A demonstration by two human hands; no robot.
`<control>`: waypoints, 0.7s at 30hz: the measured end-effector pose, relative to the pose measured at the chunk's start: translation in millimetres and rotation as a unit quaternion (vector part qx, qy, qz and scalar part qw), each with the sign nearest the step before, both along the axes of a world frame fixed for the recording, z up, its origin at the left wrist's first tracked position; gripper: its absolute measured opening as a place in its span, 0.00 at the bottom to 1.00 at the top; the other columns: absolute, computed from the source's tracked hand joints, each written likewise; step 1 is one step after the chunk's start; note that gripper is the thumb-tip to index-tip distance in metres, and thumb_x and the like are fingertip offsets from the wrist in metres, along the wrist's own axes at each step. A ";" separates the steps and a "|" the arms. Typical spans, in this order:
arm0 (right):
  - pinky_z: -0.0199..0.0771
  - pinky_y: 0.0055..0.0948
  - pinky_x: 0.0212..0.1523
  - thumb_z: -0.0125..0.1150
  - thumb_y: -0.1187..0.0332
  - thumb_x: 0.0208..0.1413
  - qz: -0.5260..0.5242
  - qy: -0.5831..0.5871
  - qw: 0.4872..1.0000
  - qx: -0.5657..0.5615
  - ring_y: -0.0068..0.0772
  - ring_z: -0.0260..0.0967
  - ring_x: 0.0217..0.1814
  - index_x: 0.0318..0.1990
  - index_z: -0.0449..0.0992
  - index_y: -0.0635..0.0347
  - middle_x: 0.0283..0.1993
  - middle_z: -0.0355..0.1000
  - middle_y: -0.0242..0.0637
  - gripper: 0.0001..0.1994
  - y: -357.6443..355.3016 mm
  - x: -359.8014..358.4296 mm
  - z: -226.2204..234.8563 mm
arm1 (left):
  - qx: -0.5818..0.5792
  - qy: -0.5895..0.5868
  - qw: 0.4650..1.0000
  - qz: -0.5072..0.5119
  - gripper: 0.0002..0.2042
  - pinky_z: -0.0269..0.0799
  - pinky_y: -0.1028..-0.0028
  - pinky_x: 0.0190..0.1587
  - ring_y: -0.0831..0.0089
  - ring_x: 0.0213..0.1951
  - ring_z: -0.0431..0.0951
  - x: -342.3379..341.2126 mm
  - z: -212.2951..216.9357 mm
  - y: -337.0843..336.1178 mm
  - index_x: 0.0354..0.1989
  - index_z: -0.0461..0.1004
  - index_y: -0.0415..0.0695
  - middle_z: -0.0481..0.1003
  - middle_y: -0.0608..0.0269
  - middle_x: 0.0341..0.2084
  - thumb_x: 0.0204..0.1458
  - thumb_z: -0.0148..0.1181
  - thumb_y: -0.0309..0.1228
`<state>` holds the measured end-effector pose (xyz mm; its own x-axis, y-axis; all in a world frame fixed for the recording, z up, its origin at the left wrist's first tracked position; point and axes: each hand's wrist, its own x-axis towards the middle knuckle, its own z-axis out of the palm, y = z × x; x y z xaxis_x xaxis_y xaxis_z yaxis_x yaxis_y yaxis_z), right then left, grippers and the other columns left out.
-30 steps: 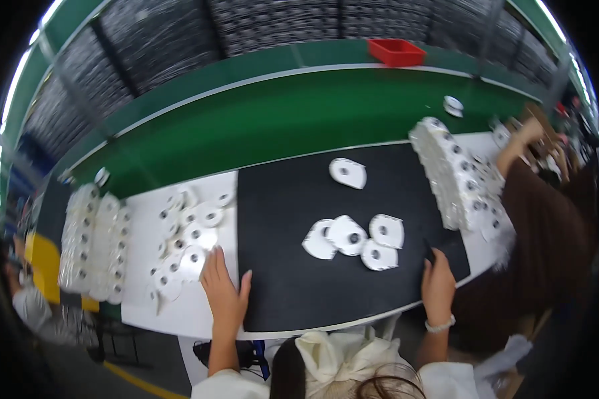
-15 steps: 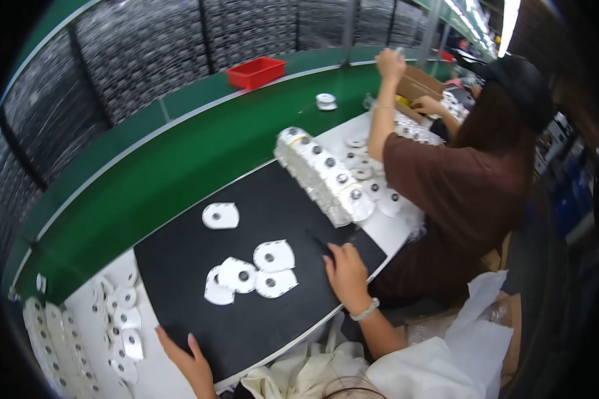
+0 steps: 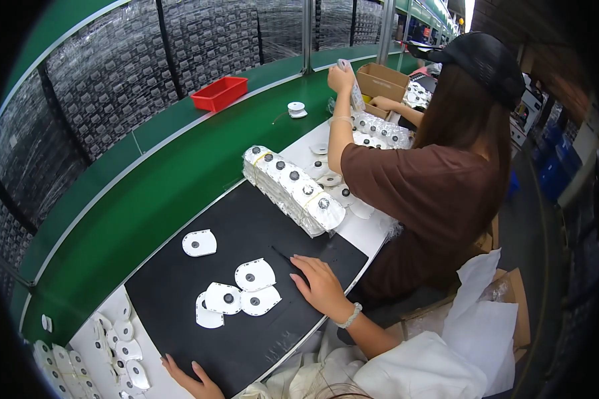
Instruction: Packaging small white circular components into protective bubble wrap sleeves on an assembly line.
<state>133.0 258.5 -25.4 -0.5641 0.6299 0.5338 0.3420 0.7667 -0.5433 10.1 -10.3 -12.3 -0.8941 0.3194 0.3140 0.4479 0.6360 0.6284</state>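
Note:
Flat on the black mat (image 3: 180, 299) lie several white rounded plates, each with a dark round centre; one plate (image 3: 199, 243) is apart from an overlapping cluster (image 3: 223, 298). My right hand (image 3: 321, 287) rests on the mat to the right of the cluster, fingers stretched out and thumb apart. Its fingertips are at the near end of a thin black stick-like tool (image 3: 281, 253); whether they touch it I cannot tell. My left hand (image 3: 192, 380) is at the mat's near left edge, fingers spread, holding nothing; the lower frame edge cuts it off.
A plastic-wrapped stack of white plates (image 3: 293, 186) stands at the mat's far right. More loose plates (image 3: 128, 349) lie left of the mat. A green conveyor (image 3: 140, 219) runs behind, with a red bin (image 3: 219, 94) beyond. A co-worker (image 3: 419, 179) works close on the right.
The view has shifted, so most things appear lower and further left. My right hand has come closer to the thin black tool. The co-worker's raised hand now shows a clear plastic wrapping.

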 end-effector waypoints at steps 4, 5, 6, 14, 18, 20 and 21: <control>0.60 0.30 0.49 0.55 0.72 0.45 0.039 0.034 0.998 -0.031 0.41 0.61 0.48 0.43 0.67 0.63 0.47 0.65 0.43 0.15 -2.2 4.9 -0.3 | -0.051 0.000 0.999 0.010 0.25 0.41 0.63 0.58 0.49 0.57 0.49 9.2 -1.8 1.3 0.54 0.51 0.33 0.51 0.39 0.54 0.51 0.46 0.34; 0.60 0.30 0.49 0.55 0.72 0.45 0.051 0.037 0.997 -0.033 0.41 0.61 0.48 0.43 0.67 0.63 0.47 0.65 0.43 0.15 -3.3 4.8 2.6 | -0.052 0.002 0.998 0.021 0.25 0.41 0.63 0.58 0.49 0.57 0.49 9.5 -2.8 0.4 0.54 0.51 0.33 0.51 0.39 0.54 0.51 0.46 0.34; 0.59 0.31 0.49 0.54 0.73 0.45 0.054 0.042 0.997 -0.038 0.42 0.61 0.48 0.43 0.67 0.63 0.46 0.65 0.44 0.15 -3.7 5.3 7.0 | -0.044 0.039 0.998 0.015 0.23 0.48 0.63 0.55 0.51 0.54 0.53 8.7 -4.6 0.0 0.52 0.53 0.33 0.53 0.40 0.52 0.52 0.46 0.34; 0.59 0.27 0.47 0.43 0.76 0.51 0.021 0.097 0.993 -0.070 0.34 0.62 0.44 0.37 0.68 0.65 0.41 0.66 0.41 0.08 -28.0 4.7 10.6 | 0.075 0.113 0.990 0.022 0.20 0.51 0.65 0.54 0.54 0.53 0.57 -16.7 18.8 -56.3 0.48 0.61 0.37 0.58 0.46 0.50 0.42 0.47 0.19; 0.59 0.28 0.46 0.41 0.75 0.54 0.020 0.106 0.991 -0.075 0.36 0.62 0.44 0.37 0.67 0.68 0.40 0.65 0.42 0.08 -20.8 10.0 -11.3 | -0.118 0.221 0.960 0.123 0.18 0.54 0.65 0.52 0.55 0.54 0.57 -73.4 46.3 -146.1 0.43 0.67 0.40 0.59 0.51 0.51 0.39 0.53 0.20; 0.58 0.27 0.47 0.41 0.74 0.55 0.020 0.105 0.991 -0.082 0.35 0.61 0.43 0.38 0.66 0.68 0.40 0.65 0.42 0.09 -18.1 10.4 -22.0 | -0.239 0.245 0.909 0.237 0.19 0.49 0.59 0.54 0.52 0.55 0.53 -103.6 57.8 -207.8 0.44 0.65 0.37 0.57 0.48 0.52 0.40 0.56 0.26; 0.58 0.25 0.47 0.41 0.72 0.56 0.023 0.099 0.992 -0.080 0.33 0.61 0.44 0.39 0.66 0.68 0.40 0.65 0.40 0.09 -16.5 10.5 -27.1 | -0.298 0.235 0.871 0.310 0.22 0.49 0.57 0.53 0.51 0.56 0.50 -116.4 66.6 -237.2 0.46 0.62 0.34 0.56 0.46 0.51 0.40 0.57 0.28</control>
<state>143.6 242.0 -52.5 -0.4890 0.6908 0.5325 0.1827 0.6781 -0.7119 -106.3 -247.4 54.4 -0.7700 0.0516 0.6360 0.0199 0.9982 -0.0570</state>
